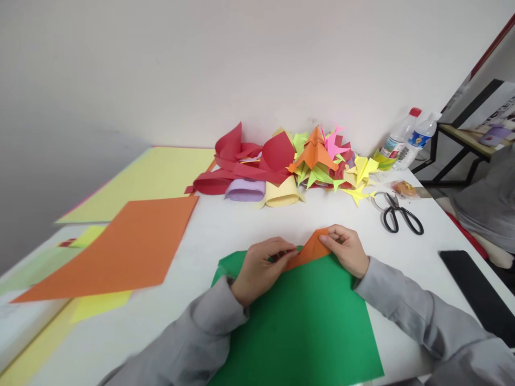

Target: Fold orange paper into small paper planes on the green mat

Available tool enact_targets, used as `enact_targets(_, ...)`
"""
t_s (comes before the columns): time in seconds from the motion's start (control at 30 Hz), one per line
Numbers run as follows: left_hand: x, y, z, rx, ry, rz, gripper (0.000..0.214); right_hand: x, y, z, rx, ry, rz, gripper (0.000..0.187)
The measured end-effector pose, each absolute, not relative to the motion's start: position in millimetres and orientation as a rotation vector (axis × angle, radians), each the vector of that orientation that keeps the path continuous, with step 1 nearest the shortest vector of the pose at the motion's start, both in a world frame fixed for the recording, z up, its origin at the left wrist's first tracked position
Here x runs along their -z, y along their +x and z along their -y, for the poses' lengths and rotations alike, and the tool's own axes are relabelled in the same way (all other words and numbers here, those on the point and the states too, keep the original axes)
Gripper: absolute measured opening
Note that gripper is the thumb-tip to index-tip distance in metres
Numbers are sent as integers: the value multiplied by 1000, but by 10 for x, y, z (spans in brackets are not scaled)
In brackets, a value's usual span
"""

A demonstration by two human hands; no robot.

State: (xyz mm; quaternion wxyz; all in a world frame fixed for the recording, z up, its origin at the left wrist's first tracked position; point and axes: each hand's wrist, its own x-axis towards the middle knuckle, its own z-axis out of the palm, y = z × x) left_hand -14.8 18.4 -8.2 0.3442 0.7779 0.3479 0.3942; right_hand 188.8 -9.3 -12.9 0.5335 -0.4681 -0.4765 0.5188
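Between my two hands is a small folded piece of orange paper (310,251), just above the top part of a large green sheet (301,321). My left hand (261,268) pinches its left end between thumb and fingertips. At the right end, my right hand (346,249) grips the paper's upper corner, thumb in front and fingers behind. The green sheet lies on the white table (193,316), its upper left corner bent. My left fingers partly cover the orange paper's left end.
A large orange sheet (132,246) overlaps yellow and green paper at left. Along the wall lie red paper loops (237,161) and folded paper shapes (316,155). Black-handled scissors (396,214), two bottles (406,139) and a black flat object (478,289) are at right. Another person's grey clothing (486,198) shows there.
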Motion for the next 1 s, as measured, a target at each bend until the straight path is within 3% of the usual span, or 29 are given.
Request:
enact_targets(0.33,65,-144,-159,-958,1947,-889,18,111,1891,100,-1242,-1172,1112,33)
enact_targets(0.5,150,-143,-153,-909,1749,-971,34,126,1906,87,-1202,-1210,1071,35)
enact_targets(0.67,127,-137,-185,-882,1509,-1002,29,92,1901,95,-1234,-1110,1076,31)
enact_targets(0.83,75,-128,-183,-851,1442,-966,27,49,1848,145,-1172,-1217,1192,50)
enact_targets(1.0,73,-91,-146,-832,1456,-889,20,39,1811,201,-1211,-1302,1202,38)
